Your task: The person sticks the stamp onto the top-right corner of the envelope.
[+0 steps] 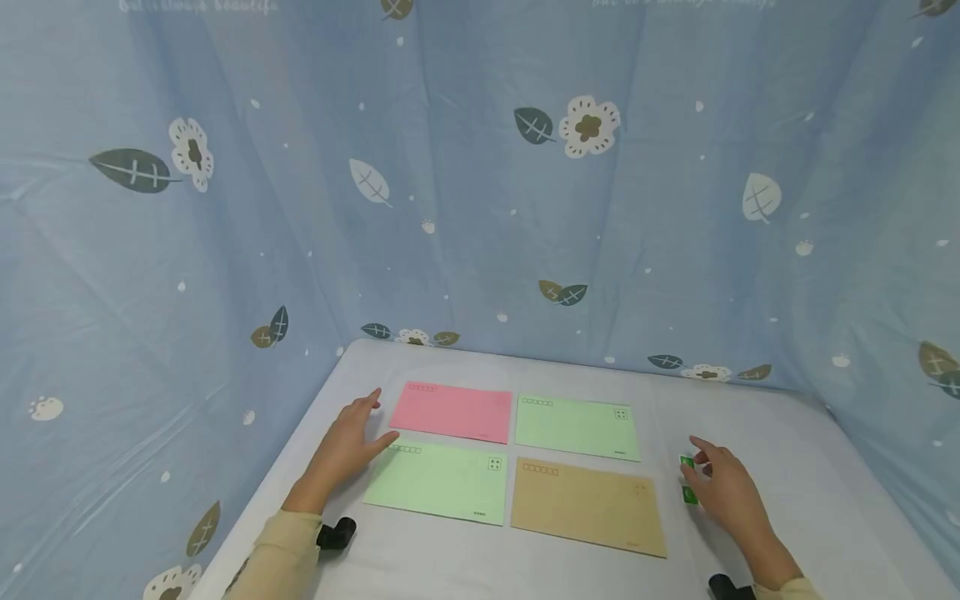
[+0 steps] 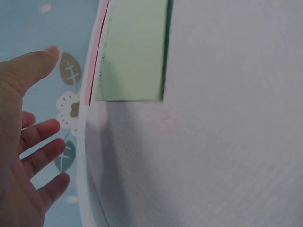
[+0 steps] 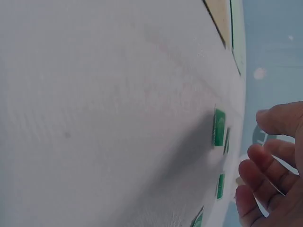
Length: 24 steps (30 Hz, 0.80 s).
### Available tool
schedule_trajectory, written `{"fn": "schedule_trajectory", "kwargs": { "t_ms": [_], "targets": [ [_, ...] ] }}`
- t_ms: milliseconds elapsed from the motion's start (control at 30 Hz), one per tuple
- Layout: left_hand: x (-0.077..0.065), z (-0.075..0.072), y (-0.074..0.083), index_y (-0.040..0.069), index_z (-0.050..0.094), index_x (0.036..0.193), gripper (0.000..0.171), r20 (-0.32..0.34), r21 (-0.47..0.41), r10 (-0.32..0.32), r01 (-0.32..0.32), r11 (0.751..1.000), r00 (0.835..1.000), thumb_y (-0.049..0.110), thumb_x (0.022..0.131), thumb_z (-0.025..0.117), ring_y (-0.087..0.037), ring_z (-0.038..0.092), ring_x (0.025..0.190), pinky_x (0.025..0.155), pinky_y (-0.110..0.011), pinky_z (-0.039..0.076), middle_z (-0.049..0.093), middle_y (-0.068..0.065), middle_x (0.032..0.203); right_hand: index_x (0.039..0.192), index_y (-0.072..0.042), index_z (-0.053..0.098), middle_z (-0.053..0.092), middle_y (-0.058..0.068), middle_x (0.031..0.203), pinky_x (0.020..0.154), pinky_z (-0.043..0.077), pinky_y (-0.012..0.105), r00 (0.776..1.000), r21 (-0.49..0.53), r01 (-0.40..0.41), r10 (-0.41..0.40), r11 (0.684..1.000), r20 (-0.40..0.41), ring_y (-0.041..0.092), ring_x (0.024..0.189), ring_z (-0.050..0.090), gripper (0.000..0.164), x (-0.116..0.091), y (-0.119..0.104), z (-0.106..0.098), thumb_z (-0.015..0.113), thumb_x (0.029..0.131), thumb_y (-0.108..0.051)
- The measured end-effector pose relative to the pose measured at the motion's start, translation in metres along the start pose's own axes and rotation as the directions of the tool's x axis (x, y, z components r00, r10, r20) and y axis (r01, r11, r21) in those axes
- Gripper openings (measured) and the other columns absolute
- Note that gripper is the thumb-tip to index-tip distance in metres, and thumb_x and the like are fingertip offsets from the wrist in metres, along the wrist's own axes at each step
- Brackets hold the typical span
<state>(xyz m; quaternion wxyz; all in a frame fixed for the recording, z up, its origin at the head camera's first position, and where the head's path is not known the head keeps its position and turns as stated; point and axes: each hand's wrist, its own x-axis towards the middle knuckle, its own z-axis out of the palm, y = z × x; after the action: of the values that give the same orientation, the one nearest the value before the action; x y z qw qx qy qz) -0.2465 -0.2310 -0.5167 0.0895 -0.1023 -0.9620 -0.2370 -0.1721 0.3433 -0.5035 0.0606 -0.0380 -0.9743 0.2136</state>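
Note:
Four envelopes lie flat in two rows: a pink envelope (image 1: 453, 414) and a light green envelope (image 1: 576, 429) behind, another light green envelope (image 1: 437, 485) and a tan envelope (image 1: 588, 508) in front. My left hand (image 1: 343, 448) hovers at their left side, fingers spread and holding nothing; its thumb overlaps the front green envelope's corner in the head view. On the right, my right hand (image 1: 726, 490) is over small green stamps (image 1: 690, 495), its fingers loosely bent with nothing between them. Several such stamps (image 3: 219, 127) show in the right wrist view; the hand hides some in the head view.
A white cloth (image 1: 585, 575) covers the table. Blue curtains (image 1: 480, 208) printed with leaves and flowers hang behind and along both sides. Black wrist devices (image 1: 337, 533) sit at both forearms, by the light sleeves.

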Motion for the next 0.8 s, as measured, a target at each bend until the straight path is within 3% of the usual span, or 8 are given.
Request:
{"fn": "schedule_trajectory", "kwargs": {
  "t_ms": [333,800],
  "targets": [
    [0.013,0.005,-0.004,0.013,0.028,0.146,0.085,0.053,0.007,0.003,-0.004,1.000,0.999,0.049,0.080,0.067,-0.029,0.042,0.122,0.099,-0.050,0.039,0.050,-0.007,0.130,0.128,0.006,0.048,0.057,0.017,0.100,0.063,0.047,0.037,0.997,0.015,-0.051,0.050,0.999,0.056,0.025,0.083,0.055,0.054,0.014,0.019,0.014,0.066,0.085,-0.022],
    [0.033,0.015,-0.002,0.012,0.030,0.146,0.087,0.101,0.029,0.024,-0.027,0.999,0.995,0.050,0.079,0.069,-0.031,0.042,0.122,0.101,-0.050,0.037,0.048,-0.010,0.131,0.122,0.006,0.054,0.055,0.021,0.101,0.065,0.048,0.041,0.995,-0.050,-0.089,0.091,0.995,0.038,0.030,0.086,0.053,0.044,0.018,0.015,0.012,0.064,0.086,-0.017]
  ]
}}
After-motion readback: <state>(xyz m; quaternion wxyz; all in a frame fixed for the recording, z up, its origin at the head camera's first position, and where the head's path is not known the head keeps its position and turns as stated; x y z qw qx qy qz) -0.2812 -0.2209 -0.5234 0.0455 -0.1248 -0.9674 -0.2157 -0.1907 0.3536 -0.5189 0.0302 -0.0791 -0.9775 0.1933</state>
